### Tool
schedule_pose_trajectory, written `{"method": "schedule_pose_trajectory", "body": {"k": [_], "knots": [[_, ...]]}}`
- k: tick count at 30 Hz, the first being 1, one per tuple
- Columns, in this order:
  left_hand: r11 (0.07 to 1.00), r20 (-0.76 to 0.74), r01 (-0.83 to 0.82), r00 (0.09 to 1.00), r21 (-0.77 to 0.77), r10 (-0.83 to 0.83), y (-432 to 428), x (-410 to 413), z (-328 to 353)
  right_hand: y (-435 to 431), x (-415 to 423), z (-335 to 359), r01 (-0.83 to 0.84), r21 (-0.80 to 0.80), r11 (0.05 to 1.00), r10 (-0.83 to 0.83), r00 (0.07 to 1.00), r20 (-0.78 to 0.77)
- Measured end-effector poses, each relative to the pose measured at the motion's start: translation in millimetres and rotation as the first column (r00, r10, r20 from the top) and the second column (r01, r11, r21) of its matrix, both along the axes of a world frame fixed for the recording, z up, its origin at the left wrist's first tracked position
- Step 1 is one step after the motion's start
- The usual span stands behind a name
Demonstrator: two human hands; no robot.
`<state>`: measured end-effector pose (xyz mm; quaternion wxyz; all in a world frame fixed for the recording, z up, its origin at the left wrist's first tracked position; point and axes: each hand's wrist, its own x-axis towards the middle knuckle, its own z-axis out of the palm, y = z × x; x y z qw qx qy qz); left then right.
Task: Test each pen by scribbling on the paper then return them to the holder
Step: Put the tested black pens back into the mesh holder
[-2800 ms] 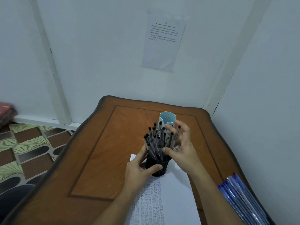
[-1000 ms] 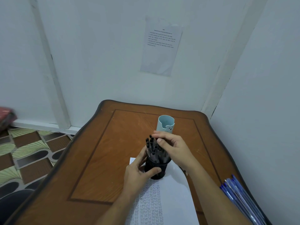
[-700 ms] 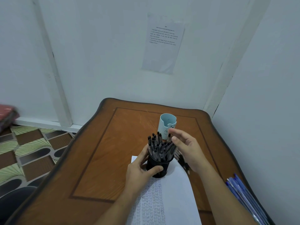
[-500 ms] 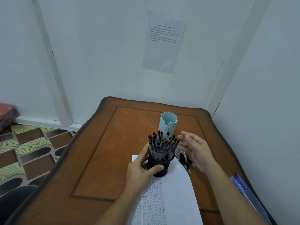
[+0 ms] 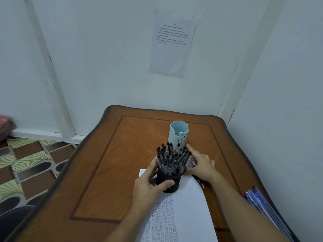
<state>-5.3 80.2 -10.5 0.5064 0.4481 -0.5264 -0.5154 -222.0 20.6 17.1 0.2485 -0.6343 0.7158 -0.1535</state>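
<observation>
A black mesh holder [image 5: 168, 181] stands on the far end of the white paper [image 5: 183, 212], filled with several black-capped pens [image 5: 172, 158]. My left hand [image 5: 150, 183] grips the holder's left side, thumb across its front. My right hand [image 5: 201, 163] lies low on the table just right of the holder, over a pile of loose black pens [image 5: 191, 162]. Whether its fingers hold any of them is hidden. A few pen ends [image 5: 199, 181] stick out under my right wrist. The paper carries rows of scribbles near me.
A light blue cup-shaped holder [image 5: 179, 135] stands behind the black one. Several blue pens [image 5: 262, 205] lie at the wooden table's [image 5: 108, 163] right edge. White walls close in behind and at the right. Patterned floor lies to the left.
My right hand left the tops of the pens in the holder and dropped down to the right onto the loose pens. My left hand kept its grip on the holder.
</observation>
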Motion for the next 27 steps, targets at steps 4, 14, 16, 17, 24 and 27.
{"method": "schedule_pose_trajectory", "body": {"k": [4,14,16,17,24,27], "knots": [[1.000,0.005,0.003,1.000,0.003,-0.003,0,0,1,-3,-2,-4,-0.018,-0.031,0.999,0.016,0.999,-0.050],[1.000,0.015,-0.001,1.000,0.008,0.001,0,0,1,14,-23,-9,-0.022,-0.034,0.999,0.018,0.994,-0.105],[1.000,0.014,-0.005,1.000,0.008,0.005,0,0,1,17,-27,-5,0.009,-0.056,0.998,-0.008,1.000,0.019],[1.000,0.014,-0.005,1.000,0.007,0.005,1,0,2,19,-29,-3,0.033,-0.059,0.998,-0.028,0.996,0.081],[1.000,0.023,-0.017,1.000,0.009,0.017,1,-1,1,19,-33,2,0.107,-0.081,0.991,-0.092,0.981,0.173],[1.000,0.020,-0.017,1.000,0.010,0.017,1,-1,2,10,-26,7,0.059,-0.098,0.993,-0.049,0.994,0.098]]}}
